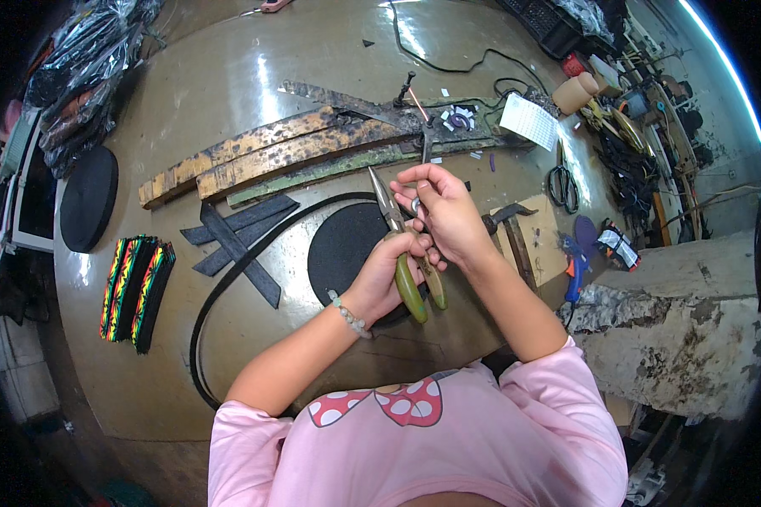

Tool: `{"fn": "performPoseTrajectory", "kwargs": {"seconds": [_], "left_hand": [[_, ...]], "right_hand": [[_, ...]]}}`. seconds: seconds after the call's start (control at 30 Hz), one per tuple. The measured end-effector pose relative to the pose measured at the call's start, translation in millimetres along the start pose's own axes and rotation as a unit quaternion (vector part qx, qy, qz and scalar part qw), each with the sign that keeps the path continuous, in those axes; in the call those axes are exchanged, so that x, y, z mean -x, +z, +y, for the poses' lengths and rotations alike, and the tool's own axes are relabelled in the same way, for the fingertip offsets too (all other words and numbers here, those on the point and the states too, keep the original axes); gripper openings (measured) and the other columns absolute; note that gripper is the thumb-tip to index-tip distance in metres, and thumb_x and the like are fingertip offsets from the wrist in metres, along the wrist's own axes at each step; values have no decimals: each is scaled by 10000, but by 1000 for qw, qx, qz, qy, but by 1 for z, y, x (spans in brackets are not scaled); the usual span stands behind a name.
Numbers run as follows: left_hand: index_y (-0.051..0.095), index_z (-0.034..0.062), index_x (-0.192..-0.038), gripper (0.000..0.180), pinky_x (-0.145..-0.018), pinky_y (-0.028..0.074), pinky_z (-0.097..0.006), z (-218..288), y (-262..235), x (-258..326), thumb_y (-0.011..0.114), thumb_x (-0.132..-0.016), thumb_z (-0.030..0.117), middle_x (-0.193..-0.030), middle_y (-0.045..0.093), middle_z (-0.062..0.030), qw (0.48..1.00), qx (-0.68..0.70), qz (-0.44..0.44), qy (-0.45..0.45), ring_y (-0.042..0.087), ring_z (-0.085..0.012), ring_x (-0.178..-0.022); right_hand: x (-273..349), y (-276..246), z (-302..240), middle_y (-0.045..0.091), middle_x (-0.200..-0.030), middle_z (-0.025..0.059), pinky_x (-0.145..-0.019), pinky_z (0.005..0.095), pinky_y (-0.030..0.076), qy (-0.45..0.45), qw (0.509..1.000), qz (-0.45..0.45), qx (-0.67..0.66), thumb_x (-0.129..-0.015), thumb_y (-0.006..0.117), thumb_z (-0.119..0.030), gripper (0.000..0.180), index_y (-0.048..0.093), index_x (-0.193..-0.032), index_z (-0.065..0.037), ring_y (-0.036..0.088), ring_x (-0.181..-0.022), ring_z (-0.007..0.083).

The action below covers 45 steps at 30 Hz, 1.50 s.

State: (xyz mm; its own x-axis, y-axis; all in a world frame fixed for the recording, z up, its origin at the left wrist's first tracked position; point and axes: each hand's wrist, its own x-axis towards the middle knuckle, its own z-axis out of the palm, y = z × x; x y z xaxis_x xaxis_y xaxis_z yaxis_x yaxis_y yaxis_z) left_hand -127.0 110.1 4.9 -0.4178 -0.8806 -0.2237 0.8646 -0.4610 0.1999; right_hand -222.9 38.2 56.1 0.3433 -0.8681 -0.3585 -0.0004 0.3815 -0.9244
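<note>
My left hand [386,264], with a bead bracelet at its wrist, is closed round needle-nose pliers [389,209]. Their green handles point toward me and the jaws point away. Close by on the right, my right hand [448,215] is raised with its fingers curled in a pinch. A small shiny ring-like metal piece [415,204] shows at those fingers; whether it is held or worn I cannot tell. A long black strap [196,334] curves over the table from the left toward my hands. Under my left hand lies a round black pad [342,245], partly hidden.
Worn wooden bars [262,156] lie beyond my hands, with crossed dark strips [241,253] before them. Patterned strap bundles [139,287] sit left. On the right are scissors [561,188], a hammer [516,237], a blue glue gun [575,266] and a paper sheet [528,122].
</note>
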Motion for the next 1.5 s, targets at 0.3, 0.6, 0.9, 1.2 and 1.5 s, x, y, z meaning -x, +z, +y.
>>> {"fn": "performPoseTrajectory", "kwargs": {"seconds": [0.3,0.6,0.9,1.2,1.5], "left_hand": [[434,84,-969,240,-832,428,-375,0,0,-1,465,-749,-8,-817,463,-18,1000,-2,0,4,495,-176,-778],[437,78,-982,260,-815,438,-379,-7,1,3,473,-748,-27,-795,477,-26,999,-46,-8,14,510,-184,-769],[441,65,-1033,287,-769,486,-370,-5,0,2,472,-768,-39,-818,492,-51,999,-12,23,25,537,-192,-752],[418,69,-1072,328,-738,497,-338,-5,1,3,502,-766,-14,-860,489,-52,998,-36,38,22,542,-171,-751],[421,65,-1072,325,-731,494,-341,-8,-3,1,511,-771,-19,-872,493,-54,999,-19,30,28,546,-175,-747]], "right_hand": [[-2,-1,3,594,-1054,150,-540,170,420,-10,1000,-14,-16,-975,408,-124,128,498,-987,-33,588,-876,130],[21,-23,10,574,-823,80,-552,221,449,-127,987,2,95,-965,386,-107,150,451,-1092,-62,529,-640,101],[-60,-107,-64,581,-922,39,-709,234,427,-308,804,5,509,-938,492,-123,231,531,-1135,-9,532,-801,105],[-102,-100,-75,582,-942,78,-800,269,420,-253,811,-121,513,-897,547,-117,203,590,-1028,32,544,-890,163],[-107,-105,-63,577,-958,36,-753,238,430,-255,855,-101,439,-903,567,-147,232,584,-1058,25,534,-834,109]]}}
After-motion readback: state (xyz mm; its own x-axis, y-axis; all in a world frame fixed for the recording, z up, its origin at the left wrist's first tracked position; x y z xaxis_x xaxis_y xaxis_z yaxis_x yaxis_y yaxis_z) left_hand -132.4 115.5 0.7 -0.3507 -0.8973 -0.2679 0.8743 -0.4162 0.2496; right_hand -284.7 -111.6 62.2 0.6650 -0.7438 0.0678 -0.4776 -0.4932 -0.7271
